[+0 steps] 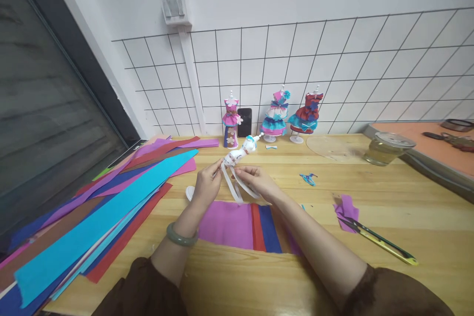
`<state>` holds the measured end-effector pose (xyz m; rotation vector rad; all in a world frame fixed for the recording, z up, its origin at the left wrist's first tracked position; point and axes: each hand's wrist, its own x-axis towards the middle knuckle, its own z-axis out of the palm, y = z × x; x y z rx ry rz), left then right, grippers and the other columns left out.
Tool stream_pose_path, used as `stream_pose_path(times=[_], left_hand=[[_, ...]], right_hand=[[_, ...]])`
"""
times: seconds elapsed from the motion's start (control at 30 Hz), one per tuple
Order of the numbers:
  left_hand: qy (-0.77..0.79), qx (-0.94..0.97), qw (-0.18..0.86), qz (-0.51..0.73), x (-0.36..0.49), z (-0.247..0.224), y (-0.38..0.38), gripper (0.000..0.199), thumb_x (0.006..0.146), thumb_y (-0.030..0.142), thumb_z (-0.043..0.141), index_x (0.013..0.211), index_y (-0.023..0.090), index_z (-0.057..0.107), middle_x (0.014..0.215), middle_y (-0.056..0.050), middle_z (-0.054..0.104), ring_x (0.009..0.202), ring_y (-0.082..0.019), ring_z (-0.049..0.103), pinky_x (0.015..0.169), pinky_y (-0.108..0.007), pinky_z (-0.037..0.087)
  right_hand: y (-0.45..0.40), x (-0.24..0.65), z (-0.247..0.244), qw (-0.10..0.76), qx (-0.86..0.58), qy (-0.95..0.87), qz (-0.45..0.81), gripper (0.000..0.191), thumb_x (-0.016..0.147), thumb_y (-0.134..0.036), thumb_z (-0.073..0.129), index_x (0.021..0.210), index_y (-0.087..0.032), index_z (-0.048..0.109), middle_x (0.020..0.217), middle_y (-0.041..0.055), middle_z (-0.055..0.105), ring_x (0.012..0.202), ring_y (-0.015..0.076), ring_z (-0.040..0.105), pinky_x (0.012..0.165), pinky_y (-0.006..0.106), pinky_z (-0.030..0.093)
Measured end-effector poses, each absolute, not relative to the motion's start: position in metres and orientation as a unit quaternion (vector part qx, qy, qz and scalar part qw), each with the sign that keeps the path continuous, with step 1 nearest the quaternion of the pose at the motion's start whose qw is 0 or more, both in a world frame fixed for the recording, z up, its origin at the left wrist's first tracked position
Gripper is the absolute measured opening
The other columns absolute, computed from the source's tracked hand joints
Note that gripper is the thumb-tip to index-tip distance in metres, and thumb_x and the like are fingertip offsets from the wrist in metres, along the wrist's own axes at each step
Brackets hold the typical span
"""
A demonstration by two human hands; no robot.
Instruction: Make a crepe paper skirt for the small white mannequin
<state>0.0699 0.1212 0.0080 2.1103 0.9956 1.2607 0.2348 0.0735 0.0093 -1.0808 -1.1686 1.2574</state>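
My left hand (208, 182) is closed on the lower end of a small white dress form (235, 157), which tilts up to the right and has a light blue band near its top. White strips (233, 186) hang from its lower end. My right hand (255, 181) is closed beside them, its fingertips pinching one strip. Below both hands lies a striped piece of paper or fabric (226, 224) in purple, red, blue and brown. A round white base (189, 193) shows partly behind my left wrist.
Long coloured strips (107, 192) cover the left side. Three dressed mini forms (274, 114) and a phone (244, 122) stand at the wall. Yellow-black scissors (385, 244), purple scraps (348, 210), a lidded cup (385, 150) and an orange mat (425, 143) are at right.
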Motion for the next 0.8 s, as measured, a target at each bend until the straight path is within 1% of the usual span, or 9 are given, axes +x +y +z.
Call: stream_pose_path(times=[0.1, 0.2, 0.4, 0.6, 0.8], left_hand=[[0.36, 0.766, 0.262, 0.465, 0.069, 0.006, 0.123, 0.035, 0.084, 0.025, 0.046, 0.117, 0.021, 0.056, 0.116, -0.005, 0.06, 0.106, -0.02, 0.056, 0.09, -0.031, 0.044], [0.368, 0.751, 0.276, 0.474, 0.069, 0.004, 0.126, 0.036, 0.083, 0.029, 0.046, 0.117, 0.02, 0.056, 0.115, -0.005, 0.061, 0.106, -0.02, 0.056, 0.089, -0.031, 0.044], [0.374, 0.735, 0.299, 0.48, 0.067, 0.003, 0.128, 0.035, 0.082, 0.031, 0.048, 0.113, 0.019, 0.059, 0.113, -0.005, 0.062, 0.105, -0.022, 0.056, 0.089, -0.032, 0.044], [0.327, 0.687, 0.418, 0.496, 0.07, 0.009, 0.125, 0.035, 0.079, 0.03, 0.052, 0.11, 0.016, 0.061, 0.106, -0.007, 0.065, 0.1, -0.021, 0.059, 0.089, -0.033, 0.043], [0.303, 0.679, 0.458, 0.487, 0.074, 0.021, 0.116, 0.029, 0.078, 0.027, 0.053, 0.103, 0.016, 0.064, 0.099, -0.006, 0.067, 0.094, -0.019, 0.06, 0.087, -0.031, 0.044]], right_hand=[[0.073, 0.233, 0.01, 0.519, -0.461, -0.521, 0.497, 0.027, 0.068, -0.041, 0.066, 0.067, -0.014, 0.062, 0.057, -0.0034, 0.054, 0.05, 0.0066, 0.04, 0.049, 0.021, 0.028], [0.071, 0.229, 0.013, 0.508, -0.469, -0.544, 0.475, 0.031, 0.069, -0.044, 0.065, 0.062, -0.015, 0.056, 0.05, -0.0059, 0.045, 0.045, 0.0061, 0.033, 0.045, 0.021, 0.023], [0.066, 0.222, 0.022, 0.483, -0.481, -0.614, 0.398, 0.033, 0.075, -0.046, 0.056, 0.067, -0.014, 0.056, 0.057, -0.0024, 0.05, 0.052, 0.0089, 0.042, 0.05, 0.022, 0.031], [0.075, 0.227, 0.012, 0.499, -0.502, -0.589, 0.389, 0.037, 0.074, -0.051, 0.054, 0.067, -0.015, 0.054, 0.055, -0.0038, 0.045, 0.05, 0.0089, 0.039, 0.049, 0.022, 0.03], [0.078, 0.228, 0.007, 0.505, -0.515, -0.59, 0.364, 0.037, 0.074, -0.052, 0.054, 0.065, -0.016, 0.055, 0.053, -0.0037, 0.043, 0.05, 0.0093, 0.038, 0.048, 0.022, 0.03]])
